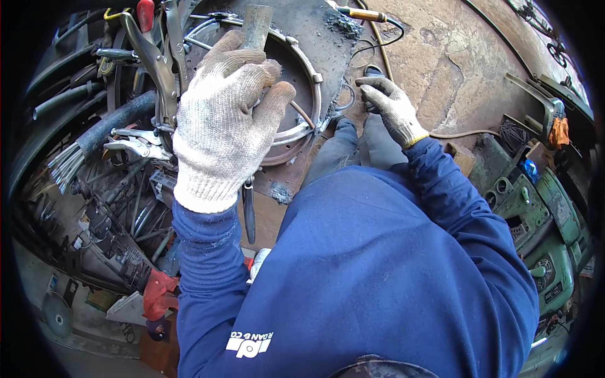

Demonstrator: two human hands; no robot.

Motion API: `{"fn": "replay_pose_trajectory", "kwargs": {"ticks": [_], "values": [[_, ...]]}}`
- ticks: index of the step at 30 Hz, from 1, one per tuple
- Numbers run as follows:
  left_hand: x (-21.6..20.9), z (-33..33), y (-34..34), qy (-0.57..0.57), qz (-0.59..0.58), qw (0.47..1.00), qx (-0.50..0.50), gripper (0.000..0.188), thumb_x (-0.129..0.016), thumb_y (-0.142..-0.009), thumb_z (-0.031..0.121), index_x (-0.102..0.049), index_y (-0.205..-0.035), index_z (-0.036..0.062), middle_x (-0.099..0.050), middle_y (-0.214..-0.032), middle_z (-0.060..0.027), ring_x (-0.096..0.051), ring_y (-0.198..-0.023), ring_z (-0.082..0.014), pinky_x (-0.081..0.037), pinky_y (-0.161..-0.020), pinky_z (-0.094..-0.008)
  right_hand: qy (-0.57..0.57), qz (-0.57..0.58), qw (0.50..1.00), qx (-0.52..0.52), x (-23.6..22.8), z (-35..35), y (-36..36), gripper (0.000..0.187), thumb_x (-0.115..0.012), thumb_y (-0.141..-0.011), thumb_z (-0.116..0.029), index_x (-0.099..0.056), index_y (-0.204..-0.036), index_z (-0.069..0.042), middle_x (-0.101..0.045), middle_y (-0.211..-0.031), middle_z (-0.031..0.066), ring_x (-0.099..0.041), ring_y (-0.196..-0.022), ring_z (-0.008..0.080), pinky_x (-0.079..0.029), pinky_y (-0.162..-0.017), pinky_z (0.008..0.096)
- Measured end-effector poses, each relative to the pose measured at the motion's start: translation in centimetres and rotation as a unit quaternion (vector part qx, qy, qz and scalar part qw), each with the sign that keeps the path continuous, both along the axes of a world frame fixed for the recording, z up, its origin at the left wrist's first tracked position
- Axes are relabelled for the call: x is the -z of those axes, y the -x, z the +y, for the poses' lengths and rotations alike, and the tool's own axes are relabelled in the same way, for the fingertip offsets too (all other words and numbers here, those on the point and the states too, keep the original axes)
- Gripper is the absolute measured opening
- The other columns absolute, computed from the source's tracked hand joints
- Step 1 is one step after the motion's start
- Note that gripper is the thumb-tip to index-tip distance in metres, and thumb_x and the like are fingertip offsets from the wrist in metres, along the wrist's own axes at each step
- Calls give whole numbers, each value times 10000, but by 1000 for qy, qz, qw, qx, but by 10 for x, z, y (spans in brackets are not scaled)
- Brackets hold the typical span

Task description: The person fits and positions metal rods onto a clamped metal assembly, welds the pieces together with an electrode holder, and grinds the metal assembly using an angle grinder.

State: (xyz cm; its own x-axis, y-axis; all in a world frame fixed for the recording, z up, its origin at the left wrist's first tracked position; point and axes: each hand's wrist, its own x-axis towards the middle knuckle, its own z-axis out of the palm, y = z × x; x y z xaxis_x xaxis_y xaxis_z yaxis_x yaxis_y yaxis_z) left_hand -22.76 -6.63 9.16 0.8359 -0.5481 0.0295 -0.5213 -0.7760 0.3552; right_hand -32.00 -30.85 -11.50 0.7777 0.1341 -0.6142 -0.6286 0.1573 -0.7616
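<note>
My left hand (230, 120), in a dirty white knit glove, is raised over a steel table. Its fingers are curled against a grey flared metal piece (257, 26) that looks like a hammer head; the grip on it is partly hidden. Beneath lies a round metal ring frame (307, 63) with small lugs. Gloved too, my right hand (392, 112) hangs above my leg and shoe, its fingers loosely stretched and apart, with nothing visible in them. Locking pliers (148, 57) and a red-handled tool (145, 16) hang just left of my left hand.
A pipe (120, 123) holding thin rods, more locking pliers (140, 146) and scrap metal crowd the left. A yellow-handled tool (362, 12) with a black cable lies ahead, near a hose (463, 133). At right stand a metal clamp (535, 104) and a green machine (547, 274).
</note>
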Motion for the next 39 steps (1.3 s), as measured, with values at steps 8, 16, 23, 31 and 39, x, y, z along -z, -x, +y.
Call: {"fn": "replay_pose_trajectory", "kwargs": {"ticks": [8,16,23,31,39], "values": [[-7,3,2,-8,-2,1000,7,239,-821,-828,170,-769,-1017,34,-728,-1111,-166,-610,-1261,-394,-525,-1009,-462,-4,-7,1000,19,-13,6,0,319,-697,-974,-231,-697,-1228,-38,-680,-1012,16,-597,-902,92,-495,-814,259],[-13,1,7,6,-1,1000,3,221,-828,-801,120,-761,-991,31,-726,-1095,-163,-629,-1221,-401,-533,-987,-469,101,-272,954,-71,-91,13,-7,229,-768,-885,-102,-747,-1111,-66,-730,-993,83,-702,-937,174,-566,-811,312],[-79,-23,-21,104,-30,994,16,201,-796,-779,95,-704,-944,29,-688,-979,-153,-660,-1078,-405,-524,-1007,-488,110,-352,906,-207,-183,10,-43,348,-801,-859,-279,-745,-1156,-107,-746,-978,155,-729,-900,296,-576,-810,380],[-211,-37,11,88,5,996,-20,183,-800,-738,92,-734,-894,22,-702,-980,-156,-626,-1168,-420,-516,-1010,-486,162,-220,879,-391,-339,0,-43,418,-741,-887,-401,-731,-1205,-131,-751,-1066,135,-724,-971,307,-560,-873,386],[-251,-36,43,86,5,996,-26,188,-798,-751,145,-744,-883,22,-717,-1002,-157,-615,-1193,-394,-499,-1039,-472,158,-253,861,-411,-382,-3,-21,384,-740,-893,-341,-736,-1190,-99,-759,-1049,131,-723,-957,278,-550,-873,381]]}}
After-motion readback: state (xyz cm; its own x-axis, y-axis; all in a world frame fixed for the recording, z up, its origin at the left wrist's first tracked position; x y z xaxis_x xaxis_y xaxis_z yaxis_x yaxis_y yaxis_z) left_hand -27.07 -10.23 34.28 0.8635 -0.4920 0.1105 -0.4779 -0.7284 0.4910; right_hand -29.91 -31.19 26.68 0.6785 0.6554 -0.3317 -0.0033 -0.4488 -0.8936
